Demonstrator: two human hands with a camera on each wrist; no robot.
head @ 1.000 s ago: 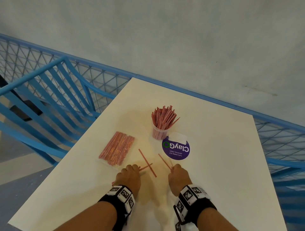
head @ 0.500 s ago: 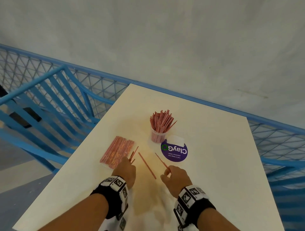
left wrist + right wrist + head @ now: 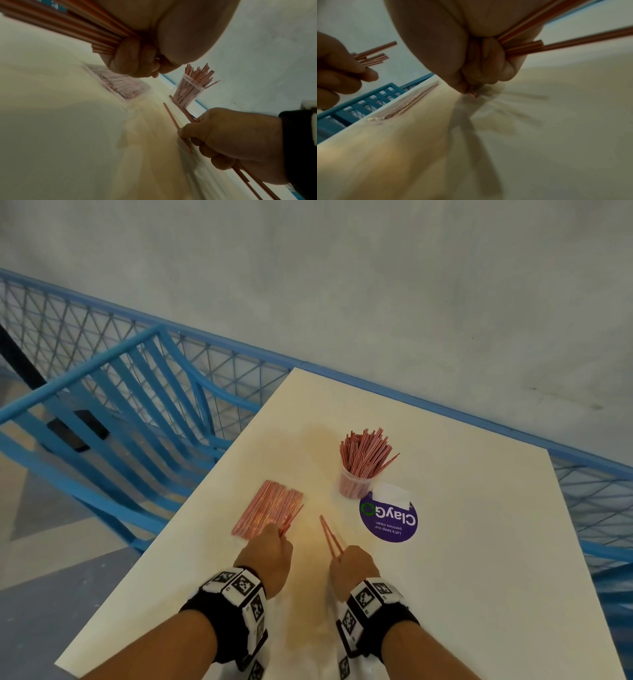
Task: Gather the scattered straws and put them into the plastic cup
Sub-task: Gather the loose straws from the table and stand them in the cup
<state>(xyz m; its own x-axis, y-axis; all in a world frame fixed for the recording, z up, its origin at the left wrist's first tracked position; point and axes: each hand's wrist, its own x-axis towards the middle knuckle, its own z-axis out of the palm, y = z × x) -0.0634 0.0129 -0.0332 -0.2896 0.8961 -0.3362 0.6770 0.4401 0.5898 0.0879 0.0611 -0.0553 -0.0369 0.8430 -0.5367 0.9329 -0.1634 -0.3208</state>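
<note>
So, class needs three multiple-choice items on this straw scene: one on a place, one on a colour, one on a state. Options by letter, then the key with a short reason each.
1. Where does the plastic cup stand?
A. Beside the round sticker
B. On the packet of straws
C. At the table's near edge

2. What colour is the round sticker?
A. Yellow
B. Purple
C. Red

3. What are the hands doing?
A. Both lie flat and hold nothing
B. Only the left holds straws
C. The left hand and the right hand each grip loose straws

Key:
1 A, the cup's base meets the sticker's far-left rim in the head view.
2 B, its face is purple with white lettering.
3 C, both wrist views show fingers curled round straws.
</note>
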